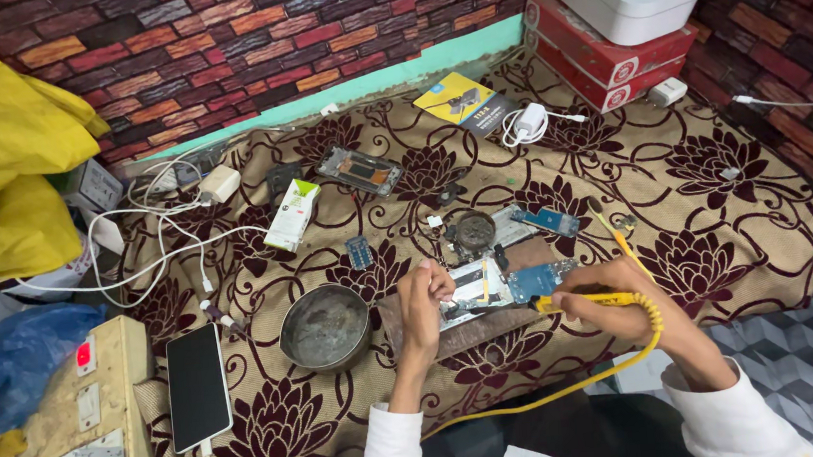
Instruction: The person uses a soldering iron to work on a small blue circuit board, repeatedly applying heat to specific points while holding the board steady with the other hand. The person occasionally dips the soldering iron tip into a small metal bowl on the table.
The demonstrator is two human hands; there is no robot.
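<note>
My right hand grips a yellow soldering iron, its tip touching the blue circuit board of an opened phone lying on a small wooden board. The iron's yellow cord loops back toward my lap. My left hand presses on the left end of the opened phone, fingers curled; whether it pinches something small I cannot tell.
A round metal bowl sits left of the phone. A white phone charges near a worn switchboard. Loose parts, a phone frame, a small box, white cables and red boxes lie on the floral cloth.
</note>
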